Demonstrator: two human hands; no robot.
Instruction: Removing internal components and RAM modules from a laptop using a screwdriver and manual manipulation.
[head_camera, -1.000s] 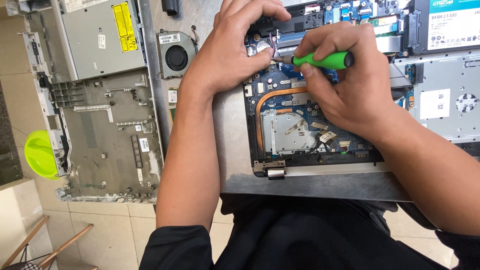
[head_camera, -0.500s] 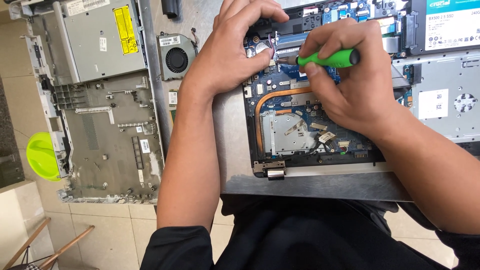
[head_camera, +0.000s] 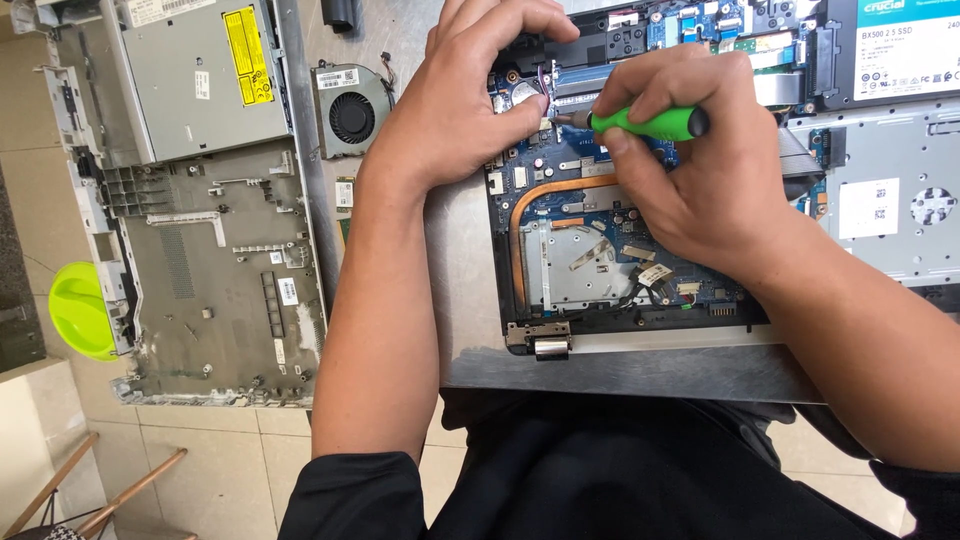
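Observation:
An opened laptop with a blue motherboard (head_camera: 600, 200) and a copper heat pipe (head_camera: 520, 215) lies on a metal table. My right hand (head_camera: 690, 180) grips a green-handled screwdriver (head_camera: 645, 123) held nearly flat, its tip pointing left at the upper part of the board. My left hand (head_camera: 465, 95) rests curled on the laptop's top left corner, its fingertips pressing on a small part right by the screwdriver tip. What is under the fingers is hidden.
A grey laptop bottom cover (head_camera: 215, 270) and an optical drive (head_camera: 200, 75) lie at the left. A loose cooling fan (head_camera: 350, 108) sits beside my left wrist. A drive with a label (head_camera: 905, 50) is at the top right. A lime green bowl (head_camera: 85, 310) sits lower left, off the table.
My right hand has shifted slightly with the screwdriver, keeping its tip at the same spot. My left hand stays in place.

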